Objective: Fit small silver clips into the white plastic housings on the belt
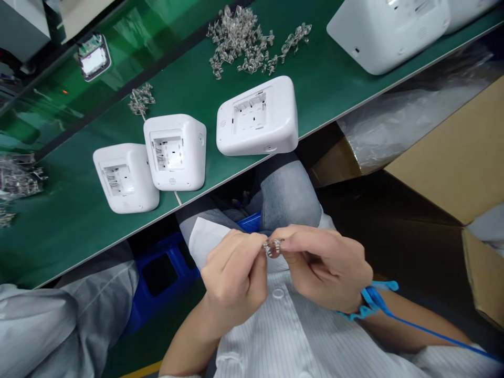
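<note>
In front of my shirt, well below the table edge, my left hand (pixel 236 275) and my right hand (pixel 328 265) meet at the fingertips. Both pinch a small, shiny metal battery contact (pixel 272 248) between thumb and forefinger, one at each side. Its exact shape is partly covered by the fingers. Nearest on the green table is a white plastic housing (pixel 281 126) with its battery compartment facing up. A large heap of similar metal contacts (pixel 240 39) lies behind it.
Two more white housings (pixel 192 157) (pixel 145 194) stand to the left, beside a smaller heap of contacts (pixel 142 98). A larger white unit (pixel 388 37) sits at the upper right. Below it is an open cardboard box (pixel 444 157). A co-worker's grey sleeve (pixel 35 325) shows at lower left.
</note>
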A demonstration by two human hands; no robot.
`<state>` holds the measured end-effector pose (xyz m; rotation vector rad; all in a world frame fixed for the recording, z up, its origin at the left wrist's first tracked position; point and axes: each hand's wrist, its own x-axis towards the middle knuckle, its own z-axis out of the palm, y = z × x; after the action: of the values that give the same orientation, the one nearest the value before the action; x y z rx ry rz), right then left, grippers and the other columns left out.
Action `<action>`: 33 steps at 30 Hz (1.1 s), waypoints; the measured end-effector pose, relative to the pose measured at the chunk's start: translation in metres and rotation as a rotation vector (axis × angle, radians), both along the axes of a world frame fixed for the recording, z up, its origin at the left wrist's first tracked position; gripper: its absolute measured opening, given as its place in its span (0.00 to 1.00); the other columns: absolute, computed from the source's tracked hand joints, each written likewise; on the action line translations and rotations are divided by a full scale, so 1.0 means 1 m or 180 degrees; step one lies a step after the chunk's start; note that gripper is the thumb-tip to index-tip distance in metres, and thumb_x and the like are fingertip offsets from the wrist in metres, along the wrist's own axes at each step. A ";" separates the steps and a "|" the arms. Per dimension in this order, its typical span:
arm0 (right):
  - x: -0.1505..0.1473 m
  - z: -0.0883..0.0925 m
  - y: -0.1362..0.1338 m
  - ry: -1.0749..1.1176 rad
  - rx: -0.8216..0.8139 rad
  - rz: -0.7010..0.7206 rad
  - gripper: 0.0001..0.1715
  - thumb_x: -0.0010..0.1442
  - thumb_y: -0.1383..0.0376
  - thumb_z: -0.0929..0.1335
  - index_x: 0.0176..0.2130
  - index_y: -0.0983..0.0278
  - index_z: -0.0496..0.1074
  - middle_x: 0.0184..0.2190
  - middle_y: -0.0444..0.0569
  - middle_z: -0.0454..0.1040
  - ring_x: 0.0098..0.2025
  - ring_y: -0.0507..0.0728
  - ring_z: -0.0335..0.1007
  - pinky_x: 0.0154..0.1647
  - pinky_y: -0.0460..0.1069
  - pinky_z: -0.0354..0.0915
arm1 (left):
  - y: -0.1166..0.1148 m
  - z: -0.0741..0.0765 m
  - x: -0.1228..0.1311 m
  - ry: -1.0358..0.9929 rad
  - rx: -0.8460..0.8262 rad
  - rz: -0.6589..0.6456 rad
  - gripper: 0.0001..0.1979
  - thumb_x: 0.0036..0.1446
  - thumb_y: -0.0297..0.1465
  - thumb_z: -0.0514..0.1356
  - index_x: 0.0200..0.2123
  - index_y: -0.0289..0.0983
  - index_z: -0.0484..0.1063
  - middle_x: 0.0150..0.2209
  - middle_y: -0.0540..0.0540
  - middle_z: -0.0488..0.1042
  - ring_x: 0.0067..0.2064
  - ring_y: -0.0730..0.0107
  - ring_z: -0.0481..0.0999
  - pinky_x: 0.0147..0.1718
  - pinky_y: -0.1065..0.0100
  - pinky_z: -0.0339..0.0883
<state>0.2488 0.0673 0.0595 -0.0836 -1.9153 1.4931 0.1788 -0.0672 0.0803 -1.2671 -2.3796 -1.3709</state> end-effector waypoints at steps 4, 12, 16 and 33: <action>-0.001 0.000 -0.003 0.0058 -0.0059 -0.0005 0.23 0.61 0.81 0.68 0.46 0.55 0.72 0.32 0.41 0.80 0.30 0.54 0.80 0.28 0.48 0.78 | 0.000 -0.002 0.002 -0.0105 -0.0096 -0.0025 0.11 0.60 0.17 0.59 0.42 0.36 0.73 0.31 0.49 0.77 0.30 0.74 0.73 0.29 0.70 0.69; 0.003 -0.005 0.004 -0.0056 -0.0057 -0.0558 0.24 0.63 0.76 0.70 0.51 0.50 0.74 0.31 0.39 0.80 0.29 0.56 0.80 0.26 0.51 0.79 | -0.011 -0.009 0.000 -0.0182 -0.0265 0.0156 0.10 0.59 0.17 0.60 0.41 0.35 0.74 0.31 0.49 0.75 0.30 0.76 0.72 0.29 0.73 0.70; 0.006 -0.008 0.014 -0.0399 0.0084 -0.0745 0.19 0.62 0.75 0.72 0.49 0.56 0.78 0.32 0.42 0.81 0.29 0.54 0.80 0.28 0.49 0.79 | -0.020 -0.011 -0.002 -0.0227 -0.0193 0.0405 0.09 0.60 0.18 0.60 0.40 0.36 0.75 0.28 0.51 0.74 0.27 0.78 0.72 0.27 0.75 0.69; -0.152 0.046 0.105 -0.1021 0.2591 -0.0102 0.08 0.63 0.71 0.68 0.35 0.65 0.78 0.36 0.51 0.80 0.38 0.59 0.76 0.39 0.50 0.66 | 0.045 -0.023 -0.069 0.0712 -0.0004 0.0719 0.06 0.66 0.25 0.55 0.35 0.36 0.70 0.45 0.40 0.75 0.47 0.63 0.74 0.47 0.60 0.70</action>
<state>0.0968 0.1728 0.1058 0.0196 -2.6235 0.6078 0.1097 -0.0226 0.0578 -1.0507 -2.2869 -1.1013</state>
